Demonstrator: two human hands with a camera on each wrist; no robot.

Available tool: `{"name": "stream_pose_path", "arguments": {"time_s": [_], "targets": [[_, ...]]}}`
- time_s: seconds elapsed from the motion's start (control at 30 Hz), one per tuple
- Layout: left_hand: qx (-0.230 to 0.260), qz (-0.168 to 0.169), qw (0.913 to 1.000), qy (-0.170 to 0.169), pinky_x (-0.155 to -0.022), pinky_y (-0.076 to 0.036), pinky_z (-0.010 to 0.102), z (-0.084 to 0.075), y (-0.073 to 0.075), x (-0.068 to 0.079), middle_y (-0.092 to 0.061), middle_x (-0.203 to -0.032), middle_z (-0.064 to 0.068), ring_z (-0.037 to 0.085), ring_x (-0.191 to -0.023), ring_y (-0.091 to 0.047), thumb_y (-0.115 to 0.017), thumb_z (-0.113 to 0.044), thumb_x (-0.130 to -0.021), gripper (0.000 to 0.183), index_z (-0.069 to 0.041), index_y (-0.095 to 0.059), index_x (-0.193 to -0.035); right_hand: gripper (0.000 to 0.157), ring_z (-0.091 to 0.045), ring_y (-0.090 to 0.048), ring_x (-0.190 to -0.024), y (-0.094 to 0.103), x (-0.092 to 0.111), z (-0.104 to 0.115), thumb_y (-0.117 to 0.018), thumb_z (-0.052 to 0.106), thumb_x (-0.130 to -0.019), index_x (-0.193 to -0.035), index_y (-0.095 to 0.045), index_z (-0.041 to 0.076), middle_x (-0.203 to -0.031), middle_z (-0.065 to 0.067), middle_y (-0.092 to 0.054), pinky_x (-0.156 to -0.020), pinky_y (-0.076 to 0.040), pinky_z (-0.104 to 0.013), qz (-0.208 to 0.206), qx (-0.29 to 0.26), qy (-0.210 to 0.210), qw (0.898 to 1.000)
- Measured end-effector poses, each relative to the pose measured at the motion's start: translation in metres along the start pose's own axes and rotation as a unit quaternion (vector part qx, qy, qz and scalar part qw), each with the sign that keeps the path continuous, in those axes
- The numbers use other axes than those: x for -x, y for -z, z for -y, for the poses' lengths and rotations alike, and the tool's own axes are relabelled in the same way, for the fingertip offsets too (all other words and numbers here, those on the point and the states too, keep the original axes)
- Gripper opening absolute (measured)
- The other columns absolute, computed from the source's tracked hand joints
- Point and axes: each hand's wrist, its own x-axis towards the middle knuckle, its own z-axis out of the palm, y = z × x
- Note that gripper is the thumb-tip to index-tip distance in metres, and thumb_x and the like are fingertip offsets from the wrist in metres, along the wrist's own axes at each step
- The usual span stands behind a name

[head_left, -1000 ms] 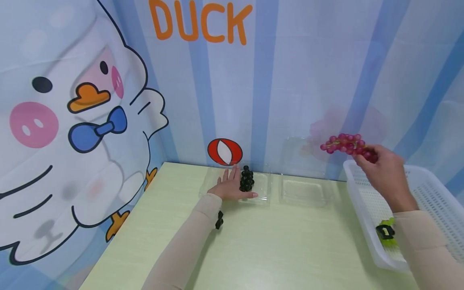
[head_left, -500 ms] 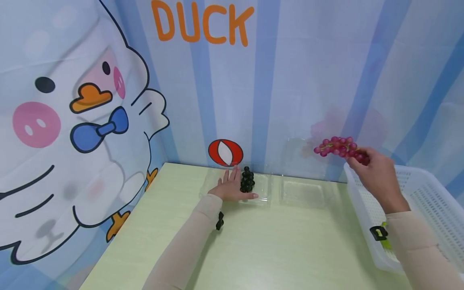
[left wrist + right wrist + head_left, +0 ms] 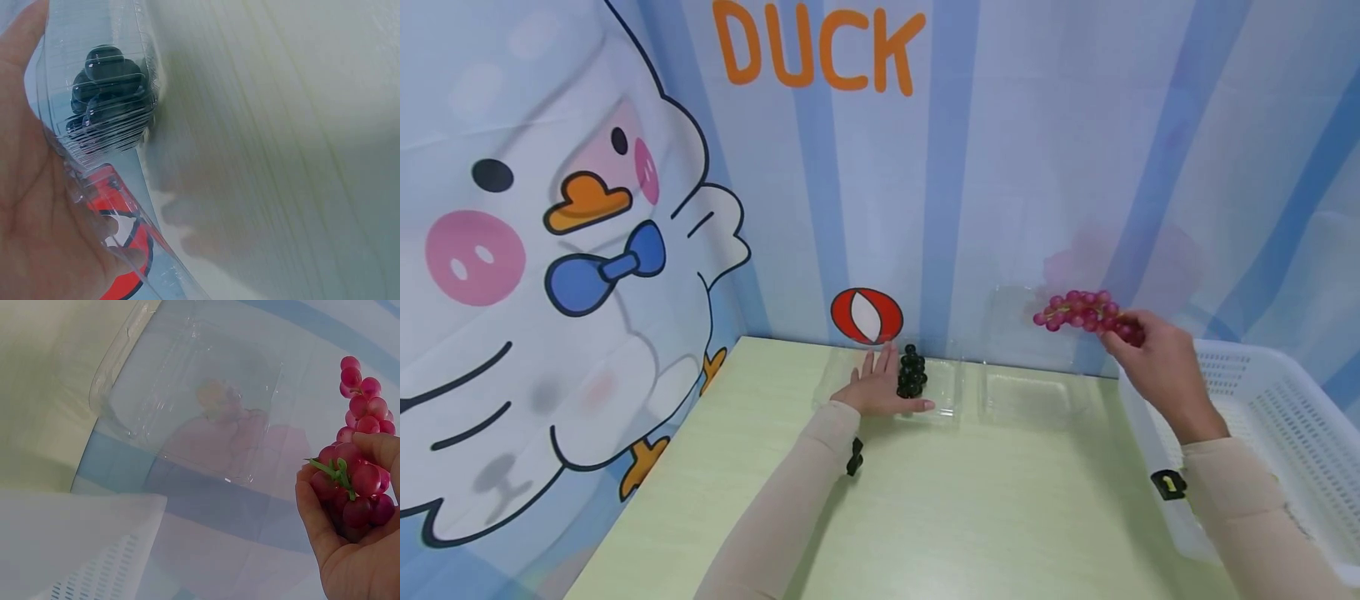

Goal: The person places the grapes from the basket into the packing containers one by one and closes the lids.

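My right hand [image 3: 1159,367] grips a bunch of pinkish-red grapes [image 3: 1078,310] by its stem end, in the air between the basket and a clear plastic box. In the right wrist view the green stem of the grapes [image 3: 340,475] shows beside my thumb. That clear box [image 3: 1030,396] stands on the table with its lid raised against the backdrop. My left hand [image 3: 876,392], fingers straight and spread, rests on another clear box [image 3: 943,400]. A bunch of dark grapes [image 3: 912,373] lies inside this box, seen through its ribbed wall in the left wrist view.
A white perforated basket [image 3: 1277,367] stands at the right, with my right forearm over it; something yellow-green in it is mostly hidden. Behind the table [image 3: 925,517] hangs a cloth backdrop [image 3: 1022,167] with a duck print.
My right hand has moved left and slightly down with the pinkish-red grapes, away from above the basket towards the box with the raised lid. The left hand has stayed in place.
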Motion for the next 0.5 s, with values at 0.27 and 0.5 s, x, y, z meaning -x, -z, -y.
{"name": "stream_pose_path", "arguments": {"time_s": [0.27,0.5], "targets": [[0.001,-0.003,1.0,-0.001,-0.123,-0.007,0.062,0.0,-0.001,0.0,0.013,-0.171,0.006,0.04,-0.156,0.009,-0.053,-0.087,-0.079,0.129,-0.011,0.008,-0.163,0.049,-0.032,-0.062,-0.086,-0.007,0.0,0.003,-0.059,0.033,-0.103,-0.127,-0.06,-0.01,-0.104,-0.026,-0.068,-0.064,-0.05,-0.023,0.008,0.002,0.016,1.0],[0.0,-0.003,1.0,-0.002,-0.123,-0.007,0.062,0.001,-0.001,0.0,0.014,-0.171,0.006,0.04,-0.156,0.009,-0.053,-0.087,-0.079,0.129,-0.011,0.008,-0.163,0.046,-0.032,-0.06,-0.084,-0.015,0.003,0.007,-0.059,0.03,-0.102,-0.125,-0.06,-0.01,-0.103,-0.026,-0.067,-0.063,-0.05,-0.025,0.01,-0.006,0.021,1.0]]}}
